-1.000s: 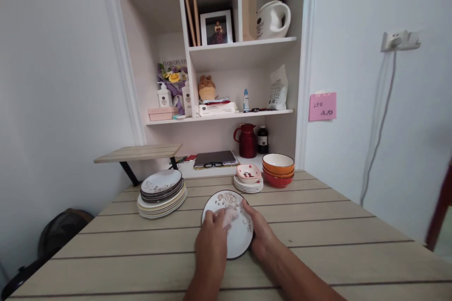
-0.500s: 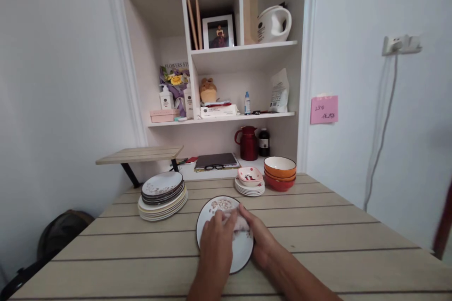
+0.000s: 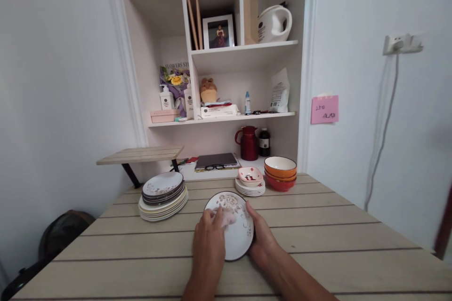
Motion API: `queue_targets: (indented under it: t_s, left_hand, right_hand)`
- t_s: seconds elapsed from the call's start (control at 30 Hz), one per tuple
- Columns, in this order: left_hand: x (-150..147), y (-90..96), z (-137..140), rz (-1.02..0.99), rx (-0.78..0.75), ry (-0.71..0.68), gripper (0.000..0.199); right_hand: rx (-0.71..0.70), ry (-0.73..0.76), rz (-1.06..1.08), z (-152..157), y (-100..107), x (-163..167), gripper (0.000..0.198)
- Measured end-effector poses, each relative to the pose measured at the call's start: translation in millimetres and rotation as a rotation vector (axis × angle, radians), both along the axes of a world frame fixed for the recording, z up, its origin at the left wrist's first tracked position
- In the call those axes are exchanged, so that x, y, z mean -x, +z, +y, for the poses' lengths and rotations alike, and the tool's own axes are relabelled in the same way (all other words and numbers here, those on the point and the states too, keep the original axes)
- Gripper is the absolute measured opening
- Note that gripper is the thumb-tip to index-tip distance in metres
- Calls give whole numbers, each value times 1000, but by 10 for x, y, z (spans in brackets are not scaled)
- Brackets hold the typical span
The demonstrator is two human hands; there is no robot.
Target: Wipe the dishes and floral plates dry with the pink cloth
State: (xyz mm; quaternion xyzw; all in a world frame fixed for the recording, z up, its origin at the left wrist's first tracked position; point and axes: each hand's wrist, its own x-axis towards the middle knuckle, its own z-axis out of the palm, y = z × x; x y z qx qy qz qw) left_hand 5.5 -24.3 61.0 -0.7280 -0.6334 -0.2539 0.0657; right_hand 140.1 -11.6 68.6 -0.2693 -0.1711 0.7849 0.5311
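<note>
A white plate [image 3: 237,240] with a dark rim and brown flower pattern is held tilted above the table, facing me. My right hand [image 3: 263,237] grips its right edge, thumb on the front and fingers hidden behind. My left hand [image 3: 209,240] presses a crumpled pale cloth or tissue [image 3: 228,218] against the left part of the plate's face, its fingers closed over it. Part of the plate's lower left is covered by that hand.
Left on the slatted table [image 3: 335,240] stands a stack of plates [image 3: 163,197]. Farther back are small dishes [image 3: 250,182] and stacked orange and red bowls [image 3: 280,174]. A raised wooden shelf [image 3: 141,154] overhangs the back left. Behind stand a red jug [image 3: 249,143] and a laptop [image 3: 216,161].
My left hand has slid the cloth leftward across the plate, showing more of the pattern on the right. The plate has shifted slightly up and turned in my right hand.
</note>
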Motion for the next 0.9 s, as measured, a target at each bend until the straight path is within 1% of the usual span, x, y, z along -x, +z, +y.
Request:
queue_targets:
  t_s: [0.13, 0.27, 0.4, 0.53, 0.63, 0.7, 0.8, 0.9]
  left_hand:
    - [-70, -44, -51, -108, -3, -146, 61]
    - [-96, -35, -86, -169, 34, -246, 57]
    - [-111, -9, -98, -138, 66, -332, 47]
    - [-108, -12, -92, -71, 25, -437, 45]
    - [-110, -29, -70, -48, -18, -412, 42]
    - [-117, -40, -60, -36, -33, -382, 44]
    - [-121, -55, -71, -37, -45, -375, 56]
    - [-107, -79, -110, -91, -67, -387, 74]
  right_hand:
    - [-35, 35, 65, 65, -50, -34, 54]
    - [-22, 29, 98, 70, -67, -31, 52]
    - [26, 7, 54, 76, -90, -39, 50]
    - [43, -26, -12, 79, -101, -50, 51]
    - [36, 19, -10, 38, -60, -32, 49]
    - [15, 72, 12, -2, -25, -11, 50]
    - [-21, 119, 61, -40, 5, 17, 50]
    - [-5, 68, 84, -32, 3, 16, 46]
